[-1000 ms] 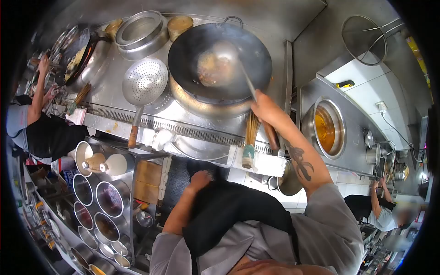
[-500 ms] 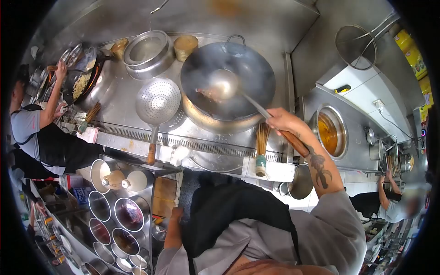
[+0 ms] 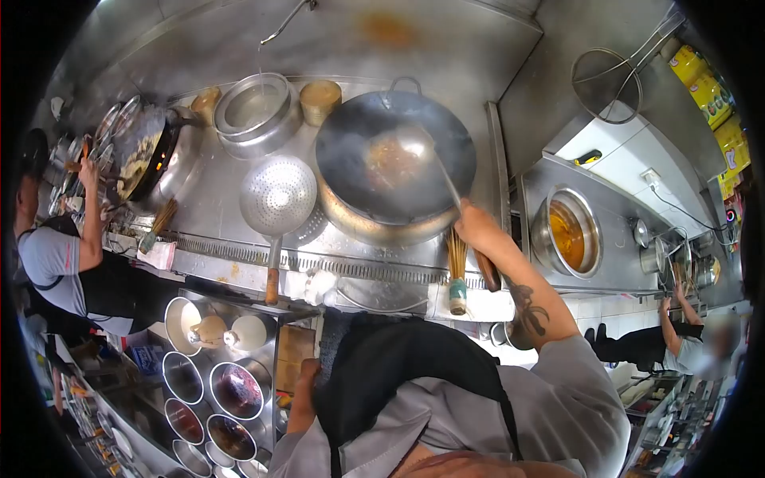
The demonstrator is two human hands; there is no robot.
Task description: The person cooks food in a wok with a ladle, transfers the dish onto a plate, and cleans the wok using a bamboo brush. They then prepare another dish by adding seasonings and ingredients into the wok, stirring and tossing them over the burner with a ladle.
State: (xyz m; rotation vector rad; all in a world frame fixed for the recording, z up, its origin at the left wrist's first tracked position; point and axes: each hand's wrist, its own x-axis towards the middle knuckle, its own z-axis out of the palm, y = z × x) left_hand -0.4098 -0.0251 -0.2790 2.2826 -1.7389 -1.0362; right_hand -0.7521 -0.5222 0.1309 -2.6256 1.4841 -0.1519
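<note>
My right hand is closed around the handle of a ladle, whose wooden grip end sticks out below it. The ladle's bowl is inside a large dark wok, beside brownish food blurred by steam. Down by my left side, my left hand is at the edge of a dark grey cloth; its fingers are mostly hidden. A perforated strainer with a wooden handle lies left of the wok.
A bamboo brush stands at the stove's front edge. Metal pots sit back left, a basin of orange liquid right. Several containers of sauces are lower left. A co-worker cooks at the left; another person is far right.
The ladle's bowl has shifted right in the wok, and my right hand has moved slightly left and down. The food is more spread out. My left hand stays in place.
</note>
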